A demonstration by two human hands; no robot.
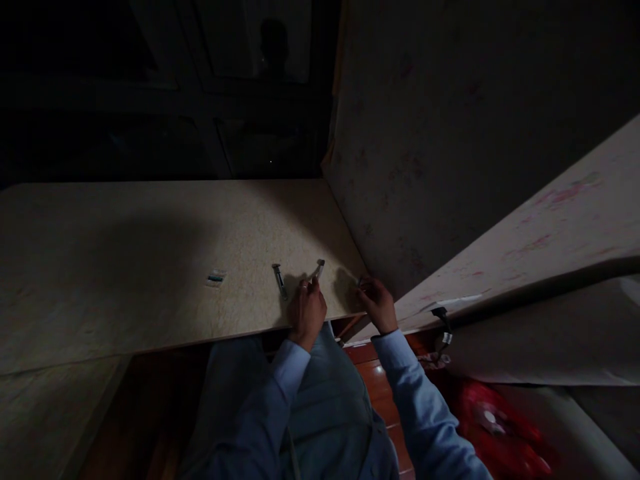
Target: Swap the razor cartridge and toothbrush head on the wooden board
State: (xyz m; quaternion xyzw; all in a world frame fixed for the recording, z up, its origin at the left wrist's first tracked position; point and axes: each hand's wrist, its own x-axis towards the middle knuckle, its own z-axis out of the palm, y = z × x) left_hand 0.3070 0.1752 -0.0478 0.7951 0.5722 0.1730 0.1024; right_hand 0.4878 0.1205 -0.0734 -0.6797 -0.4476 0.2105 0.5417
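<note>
Along the near edge of the desk (165,300), toward its right-hand end, both hands work close to the surface. The left hand (309,312) is bent over a slim pale tool (320,269), its fingertips at the near end; the tool's dark end points away from the person. The fingers are partly curled, but I cannot tell whether that grip has hold of the tool or merely touches it. The right hand (379,303) is at the desk's corner beside the flowered wall (430,233), thumb and fingers drawn together; something small seems to show at the fingertips, too dim to make out, so I cannot tell what its grip has. Just left of the left hand lies a slim dark tool (280,283), and farther left a small clear packet (216,279).
</note>
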